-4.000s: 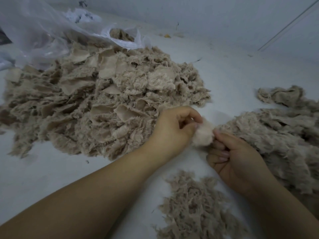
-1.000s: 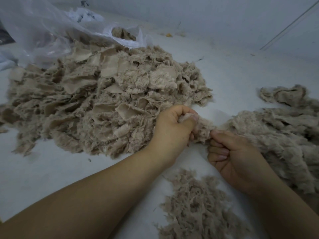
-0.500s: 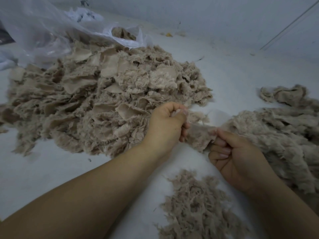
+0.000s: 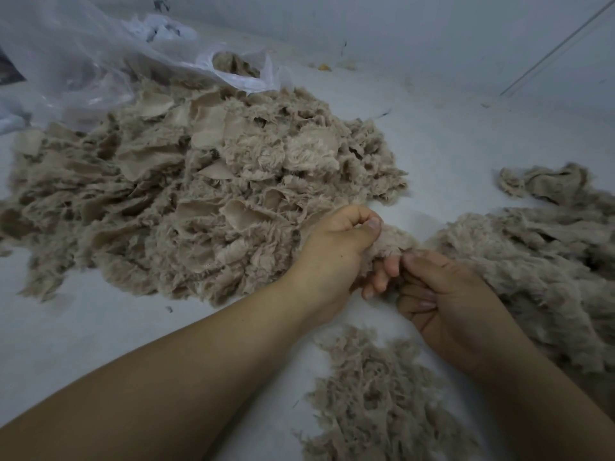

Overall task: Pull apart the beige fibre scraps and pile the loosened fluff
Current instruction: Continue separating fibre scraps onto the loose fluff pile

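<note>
Gripping one scrap (image 4: 396,242) between my left hand (image 4: 332,257) and right hand (image 4: 446,301), fingers curled tight for tearing grip; held above fluff pile (image 4: 379,397) so loosened fibre drops there. Scrap heap (image 4: 199,194) just left.

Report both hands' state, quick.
Left hand: grips the beige scrap.
Right hand: pinches the same scrap's other end.

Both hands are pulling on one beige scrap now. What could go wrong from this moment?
1. The scrap is gripped by the left hand and right hand right beside the right-side heap, so it may snag and drag that material along.
2. Loosened fibres may fall outside the small fluff pile below and scatter on the white surface.
</note>
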